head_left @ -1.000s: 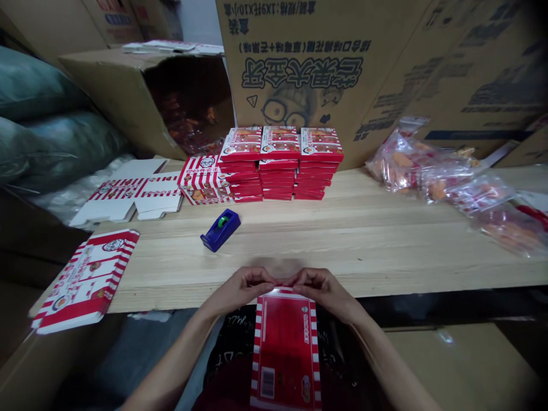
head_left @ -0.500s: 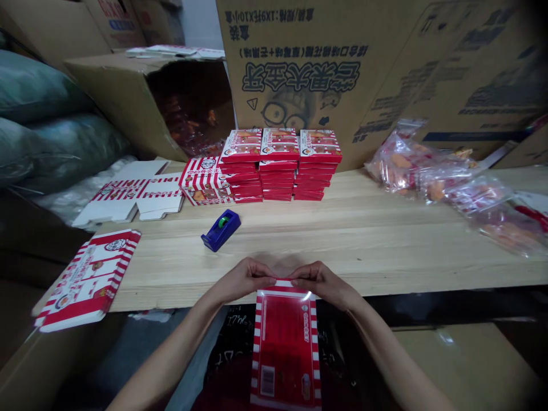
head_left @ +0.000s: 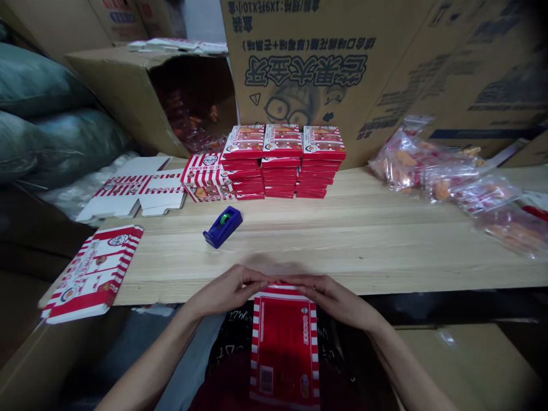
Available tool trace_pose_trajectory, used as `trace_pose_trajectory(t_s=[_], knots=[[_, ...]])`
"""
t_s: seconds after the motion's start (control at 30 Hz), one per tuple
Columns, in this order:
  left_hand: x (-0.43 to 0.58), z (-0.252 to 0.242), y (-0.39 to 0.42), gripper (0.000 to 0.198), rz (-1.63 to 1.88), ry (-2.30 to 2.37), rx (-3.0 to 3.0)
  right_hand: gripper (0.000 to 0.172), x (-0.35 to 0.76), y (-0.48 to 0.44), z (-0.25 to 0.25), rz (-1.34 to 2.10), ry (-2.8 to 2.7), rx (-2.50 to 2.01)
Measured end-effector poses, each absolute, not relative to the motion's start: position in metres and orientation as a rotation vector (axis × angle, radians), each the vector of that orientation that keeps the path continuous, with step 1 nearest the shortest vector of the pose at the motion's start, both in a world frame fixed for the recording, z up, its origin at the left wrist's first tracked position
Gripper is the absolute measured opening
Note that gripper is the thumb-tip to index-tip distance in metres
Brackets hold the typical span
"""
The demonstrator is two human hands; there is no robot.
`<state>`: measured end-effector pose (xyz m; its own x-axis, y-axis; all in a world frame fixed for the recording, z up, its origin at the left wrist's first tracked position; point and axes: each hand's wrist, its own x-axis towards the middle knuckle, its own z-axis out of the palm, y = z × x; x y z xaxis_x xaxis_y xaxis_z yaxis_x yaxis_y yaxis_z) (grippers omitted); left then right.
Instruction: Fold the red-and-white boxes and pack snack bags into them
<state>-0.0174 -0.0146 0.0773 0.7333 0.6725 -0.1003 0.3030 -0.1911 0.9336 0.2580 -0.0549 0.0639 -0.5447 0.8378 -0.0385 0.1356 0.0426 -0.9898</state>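
Observation:
Upright against my body, below the table's front edge, is a flat red box (head_left: 285, 348) with white-striped borders, a barcode and small print. My left hand (head_left: 234, 290) grips its upper left corner, thumb on the near face and fingers along the top edge. At the upper right, my right hand (head_left: 336, 297) holds the same edge, its fingers stretched across the top toward the left hand. The fingers cover most of the box's top end. A blue tape dispenser (head_left: 223, 227) with a green roll lies on the table beyond my left hand.
Stacked red boxes (head_left: 282, 165) stand at the back of the wooden table (head_left: 342, 245). Flattened cartons (head_left: 94, 274) lie at the left, some overhanging the edge. Clear bags (head_left: 449, 177) are piled at the right. Large cardboard boxes (head_left: 317, 80) rise behind.
My right-hand fingers have straightened and slid left over the box's top edge. My left hand has moved slightly left and lower. The box stays in both hands.

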Motion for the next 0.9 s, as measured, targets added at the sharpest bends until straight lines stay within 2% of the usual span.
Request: trace_pose_trajectory(t_s=[0.1,0.2,0.33,0.47,0.57,0.7,0.8,0.9], knots=[[-0.024,0.077,-0.026,0.039,0.447,0.755,1.806,0.044,0.260,-0.072,0.070,1.483,-1.733,-1.014],[-0.023,0.066,-0.036,0.040,0.527,0.799,1.795,0.048,0.258,-0.086,0.069,1.460,-1.693,-1.029],[-0.016,0.056,-0.046,0.032,0.573,0.838,1.702,0.043,0.254,-0.097,0.058,1.445,-1.662,-1.078],[-0.009,0.064,-0.047,0.032,0.663,0.917,1.695,0.029,0.251,-0.093,0.050,1.501,-1.307,-1.177],[-0.005,0.069,-0.042,0.035,0.753,0.934,1.817,0.031,0.247,-0.080,0.052,1.509,-1.125,-1.202],[-0.002,0.058,-0.039,0.042,0.848,0.871,2.036,0.029,0.247,-0.063,0.053,1.445,-1.206,-1.158],[-0.002,0.048,-0.043,0.050,0.891,0.780,2.153,0.035,0.252,-0.061,0.050,1.570,-1.146,-1.140],[-0.003,0.048,-0.051,0.058,0.871,0.678,2.217,0.056,0.258,-0.064,0.047,1.819,-1.040,-1.079]])
